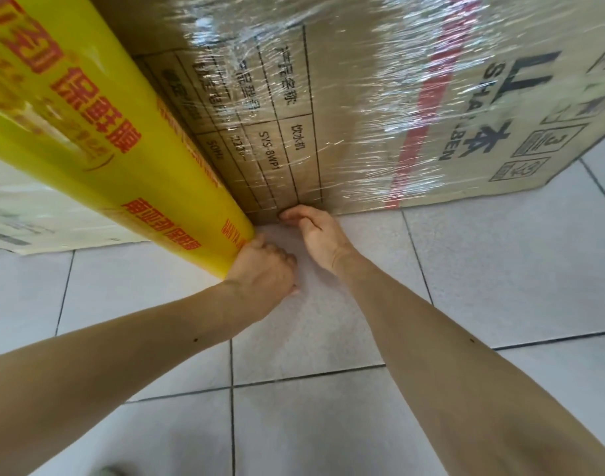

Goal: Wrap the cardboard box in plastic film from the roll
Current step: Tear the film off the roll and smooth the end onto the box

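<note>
1. Pale square floor tiles (500, 276) with dark grout lines cover the ground, and everything stands on them.
2. One large brown cardboard box (345, 139) stands on the floor, filling the upper part of the view. Its near face carries a black printed table of characters, a red stripe and black handling symbols near the right edge.
3. One layer of clear, wrinkled plastic film (380, 80) lies stretched over the middle of that face, glinting with white streaks. The strip of the face nearest the roll and the far right corner look bare.
4. One long yellow roll of film with red lettering (98, 139) leans along the box's left edge, running from the upper left down to the floor by the box's bottom corner. It hides that side of the box.
5. Two bare hands reach in from below. The left hand (263, 269) has its fingers curled at the lower end of the roll, gripping it there.
6. The right hand (315, 231) sits just beside the left, fingertips bent and pressed against the bottom edge of the box where it meets the floor. Whether they pinch the film there cannot be told.
7. One white sheet or carton (26, 214) lies behind the roll at the left, blurred.
</note>
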The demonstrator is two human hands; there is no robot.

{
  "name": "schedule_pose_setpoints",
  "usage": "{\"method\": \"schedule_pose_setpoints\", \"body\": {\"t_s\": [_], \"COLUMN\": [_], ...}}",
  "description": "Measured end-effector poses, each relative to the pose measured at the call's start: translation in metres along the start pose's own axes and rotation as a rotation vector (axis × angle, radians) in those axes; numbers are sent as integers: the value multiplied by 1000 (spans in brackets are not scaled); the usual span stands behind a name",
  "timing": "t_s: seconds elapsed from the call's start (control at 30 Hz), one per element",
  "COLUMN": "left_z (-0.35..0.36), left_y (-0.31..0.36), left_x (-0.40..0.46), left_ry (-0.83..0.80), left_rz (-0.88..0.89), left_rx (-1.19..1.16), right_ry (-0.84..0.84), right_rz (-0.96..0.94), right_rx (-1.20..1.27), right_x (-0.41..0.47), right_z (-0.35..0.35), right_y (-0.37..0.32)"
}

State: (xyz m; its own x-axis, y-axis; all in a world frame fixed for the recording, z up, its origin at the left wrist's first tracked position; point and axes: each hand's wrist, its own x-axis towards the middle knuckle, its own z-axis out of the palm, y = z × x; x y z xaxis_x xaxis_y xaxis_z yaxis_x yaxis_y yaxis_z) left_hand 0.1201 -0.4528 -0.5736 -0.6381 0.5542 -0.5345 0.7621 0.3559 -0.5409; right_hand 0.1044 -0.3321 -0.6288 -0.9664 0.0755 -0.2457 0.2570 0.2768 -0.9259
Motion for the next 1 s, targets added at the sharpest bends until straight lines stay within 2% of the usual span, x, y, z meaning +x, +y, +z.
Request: {"method": "schedule_pose_setpoints", "body": {"t_s": [0.1, 0.2, 0.3, 0.43, 0.5, 0.63, 0.7, 0.77, 0.83, 0.93, 1.0], "left_z": [6, 5, -1, -12, -13, -23, -31, -39, -49, -68, -73], "left_y": [4, 7, 9, 3, -6, -25, -31, -35, -43, -58, -68], "left_x": [-1, 5, 8, 11, 19, 46, 56, 58, 55, 45, 44], "left_ry": [78, 110, 76, 78, 68, 50, 21, 16, 53, 188, 280], "left_rz": [-31, -96, -97, 22, 33, -194, -242, -242, -251, -328, -392], "left_rx": [-116, -110, -38, -58, -183, -710, -905, -974, -978, -981, -1032], "right_ry": [-8, 18, -28, -184, -238, -238, -267, -258, -226, -146, -96], "right_rz": [7, 22, 39, 109, 127, 24, -39, -100, -151, -172, -198], "right_rx": [36, 216, 161, 60, 71, -27, 20, 92, 61, -57, -54], "right_x": [-5, -10, -3, 3, 7, 0, -11, -19, -20, -23, -28], "right_z": [-1, -6, -12, -28, -33, -40, -53, -68, -74, -69, -70], "right_y": [3, 5, -5, -39, -64, -112, -138, -165, -183, -188, -193]}}
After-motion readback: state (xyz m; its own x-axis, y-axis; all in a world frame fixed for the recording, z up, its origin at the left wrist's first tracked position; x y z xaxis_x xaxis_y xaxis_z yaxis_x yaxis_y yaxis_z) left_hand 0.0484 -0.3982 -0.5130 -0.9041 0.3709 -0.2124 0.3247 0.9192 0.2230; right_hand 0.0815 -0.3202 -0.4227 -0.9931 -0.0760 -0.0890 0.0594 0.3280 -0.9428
